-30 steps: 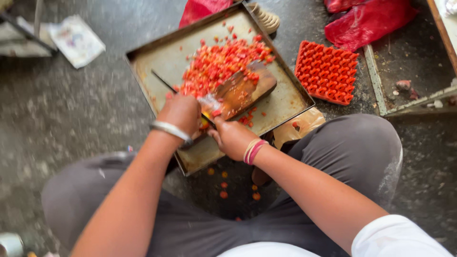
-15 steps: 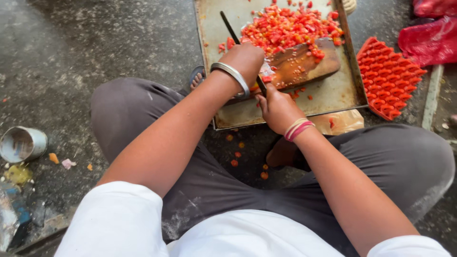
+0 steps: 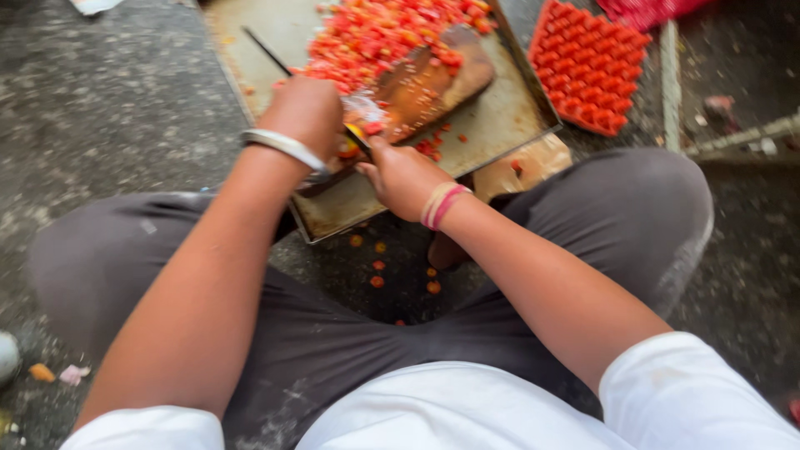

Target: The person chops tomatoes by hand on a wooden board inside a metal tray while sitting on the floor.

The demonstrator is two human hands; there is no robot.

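A dented metal tray (image 3: 508, 117) lies on the ground and holds a brown wooden board (image 3: 425, 83). A heap of chopped red tomato (image 3: 375, 33) covers the board's far end. My left hand (image 3: 307, 110), with a silver bangle at the wrist, is curled knuckles-up over the tray's near side; what is under its fingers is hidden. My right hand (image 3: 403, 177), with pink and white bands at the wrist, is closed beside it on a small yellow-handled knife (image 3: 354, 137). The blade glints between the two hands at the board's near end.
A red moulded plastic tray (image 3: 587, 71) lies right of the metal tray. A thin dark stick (image 3: 265, 50) rests on the tray's left part. Tomato bits (image 3: 377, 265) dot the stone floor between my knees in dark trousers (image 3: 658, 217). A wooden frame (image 3: 733, 137) runs at right.
The view has swung and drawn closer over the tray. Both hands stay together at the board's near end, shifting only slightly around the knife.
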